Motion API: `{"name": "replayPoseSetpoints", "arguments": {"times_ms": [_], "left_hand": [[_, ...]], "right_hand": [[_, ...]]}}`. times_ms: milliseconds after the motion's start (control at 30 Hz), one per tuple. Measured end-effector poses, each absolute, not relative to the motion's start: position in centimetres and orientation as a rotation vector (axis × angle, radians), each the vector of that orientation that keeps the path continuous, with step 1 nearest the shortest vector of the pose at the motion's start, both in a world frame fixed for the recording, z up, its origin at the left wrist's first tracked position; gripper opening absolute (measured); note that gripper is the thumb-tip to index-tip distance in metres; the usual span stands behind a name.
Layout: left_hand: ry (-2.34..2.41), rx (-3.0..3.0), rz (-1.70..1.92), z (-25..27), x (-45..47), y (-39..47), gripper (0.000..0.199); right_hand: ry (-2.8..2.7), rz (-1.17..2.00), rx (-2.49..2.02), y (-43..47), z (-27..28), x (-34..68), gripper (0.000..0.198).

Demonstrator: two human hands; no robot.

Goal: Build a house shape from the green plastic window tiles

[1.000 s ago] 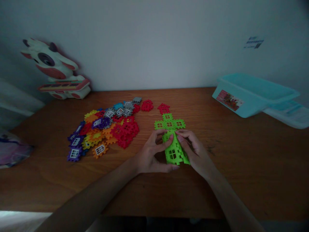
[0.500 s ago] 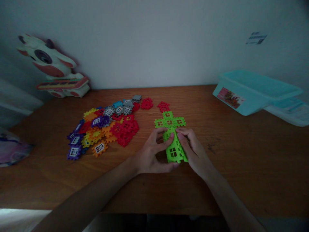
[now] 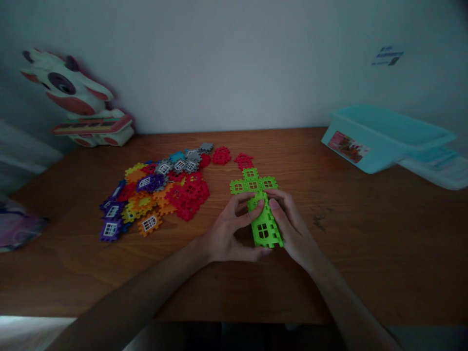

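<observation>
A folded section of lime-green interlocking building panels [image 3: 263, 228], with window cut-outs and notched edges, is between my two hands. My left hand [image 3: 236, 229] grips it from the left, thumb pressed on its upper face and fingers at its far end. On the right side, my right hand [image 3: 290, 226] pinches the notched edge between thumb and fingers. Just beyond my fingertips, a flat cross of green window panels [image 3: 253, 185] lies on the table; whether it joins the held section is hidden. A red roof-shaped panel [image 3: 243, 161] lies just past the cross.
A pile of loose panels [image 3: 186, 195] in red, yellow, orange, purple and grey spreads to the left. A cow-shaped toy keyboard [image 3: 95, 126] stands at the back left. At the back right, a turquoise bin [image 3: 380, 141] leans over its lid [image 3: 438, 170] on the wooden table [image 3: 365, 253].
The right green panel has been pressed in closer against the held section's edge. The flat green cross has shifted slightly left, while both hands keep nearly the same grip.
</observation>
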State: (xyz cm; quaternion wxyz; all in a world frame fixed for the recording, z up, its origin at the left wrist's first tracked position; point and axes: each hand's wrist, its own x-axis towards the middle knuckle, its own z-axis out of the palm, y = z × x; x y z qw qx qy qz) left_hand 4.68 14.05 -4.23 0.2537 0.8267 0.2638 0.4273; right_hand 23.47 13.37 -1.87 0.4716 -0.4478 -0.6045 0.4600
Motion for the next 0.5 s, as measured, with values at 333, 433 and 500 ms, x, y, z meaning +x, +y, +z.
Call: {"name": "replayPoseSetpoints", "arguments": {"times_ms": [333, 433, 500], "left_hand": [[0.758, 2.224, 1.243, -4.0, 4.7, 13.8, 0.094], [0.781, 2.226, 1.261, -4.0, 4.4, 13.8, 0.095], [0.794, 2.215, 1.265, -4.1, 4.3, 13.8, 0.094]], "right_hand": [[-1.629, 1.122, -1.107, 13.5, -2.1, 24.2, 0.04], [-1.83, 1.224, -0.954, 13.4, -1.8, 25.8, 0.062], [-1.959, 1.225, -0.863, 13.3, -1.3, 26.8, 0.083]]}}
